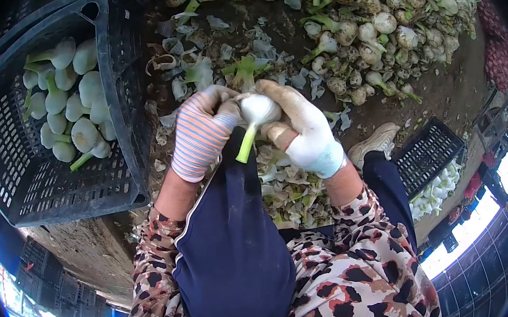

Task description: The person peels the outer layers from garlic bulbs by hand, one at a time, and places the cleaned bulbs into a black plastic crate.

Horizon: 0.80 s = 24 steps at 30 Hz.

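Both my hands hold one white bulb (260, 109) with a green stalk that hangs down over my dark blue trouser leg (230, 242). My left hand (201, 130), in a striped pink and blue glove, grips the bulb's left side. My right hand (302, 129), in a soiled white glove, wraps over its top and right side. Peeled skins (291, 189) lie heaped on the ground just below my hands.
A black plastic crate (118, 78) at the left holds several peeled white bulbs (72, 107). A pile of unpeeled, dirty bulbs (370, 35) lies ahead on the dirt. A second black crate (429, 154) with bulbs stands at the right, beside my shoe (378, 143).
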Available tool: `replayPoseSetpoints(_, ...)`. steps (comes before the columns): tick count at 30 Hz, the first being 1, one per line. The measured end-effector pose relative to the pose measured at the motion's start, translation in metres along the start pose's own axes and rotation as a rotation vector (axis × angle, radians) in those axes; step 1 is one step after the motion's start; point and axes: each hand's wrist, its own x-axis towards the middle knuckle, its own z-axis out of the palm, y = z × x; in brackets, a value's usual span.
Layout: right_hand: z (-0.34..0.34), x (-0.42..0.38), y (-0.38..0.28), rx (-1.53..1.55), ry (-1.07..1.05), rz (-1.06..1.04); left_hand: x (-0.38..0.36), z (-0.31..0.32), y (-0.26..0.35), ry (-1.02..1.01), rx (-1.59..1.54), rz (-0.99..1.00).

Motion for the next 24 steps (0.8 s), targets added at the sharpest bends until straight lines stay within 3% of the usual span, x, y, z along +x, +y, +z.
replayPoseSetpoints(1, 0.002, -0.003, 0.004, 0.347, 0.016, 0.172, 0.0, -0.001, 0.001, 0.029, -0.183, -0.118)
replayPoseSetpoints(3, 0.001, -0.003, 0.012, 0.415, -0.008, 0.212, 0.0, 0.003, -0.006, 0.089, -0.539, -0.245)
replayPoseSetpoints(6, 0.002, 0.003, 0.003, 0.497, -0.07, 0.342, 0.001, 0.01, -0.014, 0.191, -0.358, -0.17)
replayPoseSetpoints(8, 0.012, 0.008, 0.002, -0.044, -0.007, 0.366, -0.001, 0.013, -0.027, 0.161, -0.32, -0.17)
replayPoseSetpoints(9, 0.011, 0.007, 0.004, -0.047, -0.008, 0.364, -0.001, 0.016, -0.031, 0.143, -0.451, -0.178)
replayPoseSetpoints(10, 0.011, 0.006, 0.008, 0.232, -0.034, 0.453, 0.001, 0.016, -0.033, 0.124, -0.58, -0.184)
replayPoseSetpoints(12, 0.013, 0.004, 0.013, 0.796, -0.095, 0.622, 0.014, 0.005, -0.045, 0.232, -0.448, -0.152)
replayPoseSetpoints(13, 0.017, -0.003, 0.009, 0.993, -0.11, 0.514, 0.03, -0.009, -0.065, 0.394, -0.701, -0.351)
replayPoseSetpoints(14, 0.02, -0.007, 0.002, 0.994, -0.111, 0.516, 0.038, -0.016, -0.075, 0.555, -0.954, -0.549)
replayPoseSetpoints(16, 0.02, -0.012, -0.01, 1.194, -0.037, 0.498, 0.029, -0.02, -0.037, 0.604, -0.906, -0.617)
replayPoseSetpoints(18, 0.018, -0.016, 0.004, 1.192, -0.028, 0.515, 0.013, -0.015, -0.026, 0.227, -0.824, -0.269)
replayPoseSetpoints(20, 0.013, -0.01, 0.007, 1.301, -0.039, 0.534, -0.002, 0.0, -0.023, 0.108, -0.62, -0.005)
replayPoseSetpoints(22, 0.014, -0.008, 0.008, 1.2, -0.013, 0.461, -0.012, 0.005, -0.016, 0.033, -0.334, 0.025)
replayPoseSetpoints(24, 0.018, -0.001, 0.01, 0.713, 0.108, 0.384, -0.016, 0.009, -0.002, -0.02, -0.139, 0.085)
